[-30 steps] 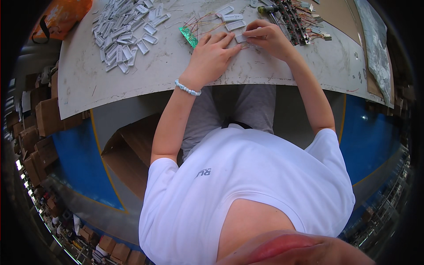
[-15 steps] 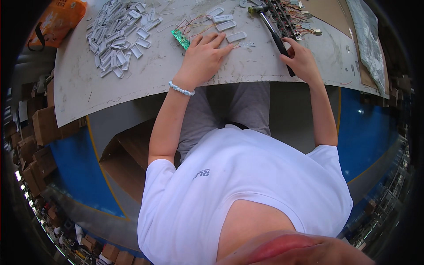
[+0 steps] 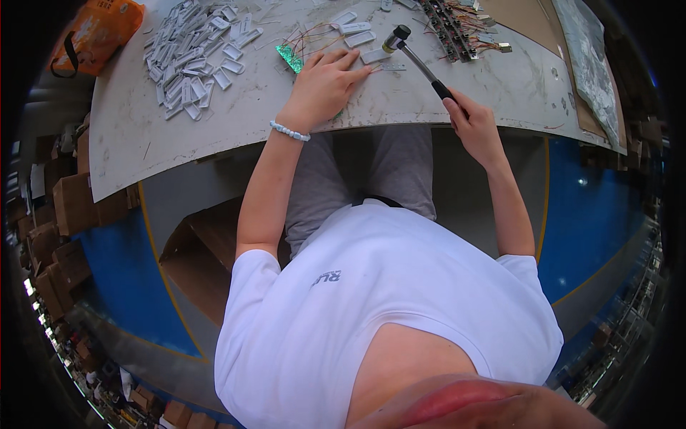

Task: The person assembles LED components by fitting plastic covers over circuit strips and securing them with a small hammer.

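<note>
My right hand [image 3: 473, 127] grips a hammer [image 3: 429, 71] by its black handle. The hammer's head, dark at one end and yellowish at the other, is above the table close to a small pale strip [image 3: 393, 67]. Spread flat on the table, my left hand [image 3: 321, 87] reaches with its index fingertip to thin wires at the strip's left end. A green circuit board [image 3: 289, 59] with red and yellow wires lies beside its fingers, partly covered by the hand. White plastic casings [image 3: 362, 38] lie just beyond my left fingertips, one partly behind the hammer head.
A heap of white plastic casings [image 3: 193, 61] covers the table's left side. An orange bag [image 3: 103, 36] stands at the far left. Rows of dark parts with wires [image 3: 450, 28] lie at the back right, near cardboard and a clear plastic bag [image 3: 589, 64].
My right hand has picked the hammer up off the table and swung its head left and nearer, toward the pale strip. My left hand stays nearly in place.
</note>
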`<move>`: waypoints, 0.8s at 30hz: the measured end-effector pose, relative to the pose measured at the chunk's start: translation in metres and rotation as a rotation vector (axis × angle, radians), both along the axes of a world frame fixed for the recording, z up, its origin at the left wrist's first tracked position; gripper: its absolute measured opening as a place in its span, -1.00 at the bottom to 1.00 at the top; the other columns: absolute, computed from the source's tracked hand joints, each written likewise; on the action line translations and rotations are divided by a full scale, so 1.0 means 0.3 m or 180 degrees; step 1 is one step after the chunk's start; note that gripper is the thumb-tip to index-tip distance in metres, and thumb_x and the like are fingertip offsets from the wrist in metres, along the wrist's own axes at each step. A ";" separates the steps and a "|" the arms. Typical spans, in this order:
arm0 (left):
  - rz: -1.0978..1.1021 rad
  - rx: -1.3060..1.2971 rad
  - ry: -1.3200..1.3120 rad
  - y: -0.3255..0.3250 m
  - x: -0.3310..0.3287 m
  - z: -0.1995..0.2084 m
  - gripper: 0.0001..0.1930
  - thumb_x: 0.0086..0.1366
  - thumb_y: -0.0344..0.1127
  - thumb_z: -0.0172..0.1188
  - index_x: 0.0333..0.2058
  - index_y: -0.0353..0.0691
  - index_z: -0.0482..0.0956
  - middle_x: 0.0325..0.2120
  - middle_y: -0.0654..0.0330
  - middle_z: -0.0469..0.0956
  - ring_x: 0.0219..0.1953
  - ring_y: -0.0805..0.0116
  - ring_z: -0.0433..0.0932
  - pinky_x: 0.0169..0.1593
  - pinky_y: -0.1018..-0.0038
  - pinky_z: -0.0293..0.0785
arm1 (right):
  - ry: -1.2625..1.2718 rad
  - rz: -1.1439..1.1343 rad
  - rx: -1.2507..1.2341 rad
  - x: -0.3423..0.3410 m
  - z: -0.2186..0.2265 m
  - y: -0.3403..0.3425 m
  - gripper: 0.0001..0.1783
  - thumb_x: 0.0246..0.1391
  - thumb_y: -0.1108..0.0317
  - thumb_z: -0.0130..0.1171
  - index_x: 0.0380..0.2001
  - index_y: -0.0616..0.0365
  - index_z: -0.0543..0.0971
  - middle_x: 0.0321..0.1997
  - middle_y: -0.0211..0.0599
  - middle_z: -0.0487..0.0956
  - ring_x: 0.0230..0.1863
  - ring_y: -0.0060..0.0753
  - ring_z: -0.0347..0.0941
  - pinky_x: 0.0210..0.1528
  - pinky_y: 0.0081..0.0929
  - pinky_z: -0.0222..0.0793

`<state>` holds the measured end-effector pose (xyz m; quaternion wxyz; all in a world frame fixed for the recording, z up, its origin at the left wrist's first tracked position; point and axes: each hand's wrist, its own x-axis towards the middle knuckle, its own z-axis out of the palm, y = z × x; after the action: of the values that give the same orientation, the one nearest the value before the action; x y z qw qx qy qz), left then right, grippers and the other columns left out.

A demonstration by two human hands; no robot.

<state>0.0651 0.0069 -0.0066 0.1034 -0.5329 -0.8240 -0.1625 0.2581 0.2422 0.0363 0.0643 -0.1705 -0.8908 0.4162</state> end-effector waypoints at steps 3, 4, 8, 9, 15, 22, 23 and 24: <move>0.0006 -0.0019 0.0035 -0.002 0.001 0.000 -0.68 0.38 -0.23 0.09 0.06 0.14 0.65 0.20 0.22 0.50 0.26 0.20 0.39 0.29 0.24 0.24 | 0.0603 0.0049 0.0558 0.002 0.032 -0.053 -0.69 0.34 0.27 0.13 0.04 0.20 0.57 -0.60 -0.13 0.44 -0.59 -0.29 0.39 -0.45 -0.35 0.32; -0.0012 0.0002 0.0012 0.000 0.003 0.002 -0.68 0.38 -0.23 0.09 0.07 0.14 0.64 0.20 0.22 0.50 0.26 0.20 0.39 0.29 0.23 0.23 | 0.0608 0.0027 0.0552 -0.001 0.019 -0.063 -0.69 0.34 0.27 0.13 0.04 0.20 0.57 -0.60 -0.13 0.44 -0.59 -0.29 0.39 -0.45 -0.35 0.32; -0.0053 -0.0094 -0.0005 0.011 -0.008 0.021 -0.67 0.39 -0.23 0.09 0.07 0.16 0.64 0.20 0.22 0.50 0.27 0.19 0.38 0.31 0.23 0.22 | 0.0505 0.0513 0.1003 -0.019 -0.011 -0.078 -0.69 0.31 0.30 0.14 0.03 0.23 0.53 -0.49 0.05 0.54 -0.48 0.11 0.48 -0.40 -0.13 0.35; -0.0050 -0.0098 0.0008 0.011 -0.010 0.023 -0.67 0.39 -0.23 0.09 0.07 0.16 0.64 0.20 0.22 0.50 0.27 0.19 0.38 0.31 0.23 0.22 | 0.0614 0.0532 0.1109 -0.027 -0.004 -0.080 -0.70 0.30 0.31 0.14 0.01 0.23 0.52 -0.46 0.08 0.55 -0.44 0.19 0.48 -0.39 -0.08 0.34; 0.0140 -0.0051 0.0021 0.000 -0.002 0.011 -0.69 0.39 -0.20 0.10 0.07 0.13 0.64 0.20 0.20 0.50 0.26 0.20 0.39 0.31 0.21 0.24 | 0.0180 0.0193 0.0968 -0.002 -0.003 -0.049 -0.69 0.33 0.27 0.14 0.05 0.17 0.56 -0.63 -0.05 0.49 -0.59 -0.04 0.45 -0.46 -0.26 0.33; 0.0531 0.1413 0.0131 -0.071 -0.182 0.063 -0.71 0.27 -0.37 0.20 -0.03 -0.18 0.64 -0.05 0.11 0.64 0.04 0.04 0.56 0.14 0.21 0.46 | 0.0087 -0.0403 0.0769 -0.153 -0.082 0.096 -0.72 0.31 0.23 0.15 -0.11 0.20 0.66 -0.59 -0.24 0.54 -0.58 -0.29 0.51 -0.41 -0.31 0.42; 0.0916 0.1348 0.0364 -0.128 -0.246 0.053 -0.71 0.25 -0.37 0.20 -0.04 -0.21 0.64 -0.06 0.09 0.64 0.01 0.02 0.56 0.12 0.20 0.47 | 0.0106 -0.0368 0.0764 -0.163 -0.110 0.101 -0.72 0.31 0.23 0.15 -0.11 0.20 0.66 -0.59 -0.24 0.54 -0.58 -0.29 0.51 -0.41 -0.31 0.42; 0.1297 0.1279 0.0596 -0.192 -0.309 0.037 -0.70 0.24 -0.38 0.21 -0.05 -0.24 0.64 -0.07 0.06 0.64 -0.02 0.00 0.57 0.10 0.19 0.49 | 0.0274 -0.0378 0.1277 -0.171 -0.135 0.102 -0.73 0.31 0.24 0.15 -0.12 0.20 0.66 -0.50 -0.21 0.57 -0.51 -0.21 0.54 -0.35 -0.27 0.45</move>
<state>-0.0276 -0.0508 0.0046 0.3128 -0.3382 -0.8521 -0.2484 0.2067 0.2728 -0.0042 0.1594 -0.1886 -0.9406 0.2330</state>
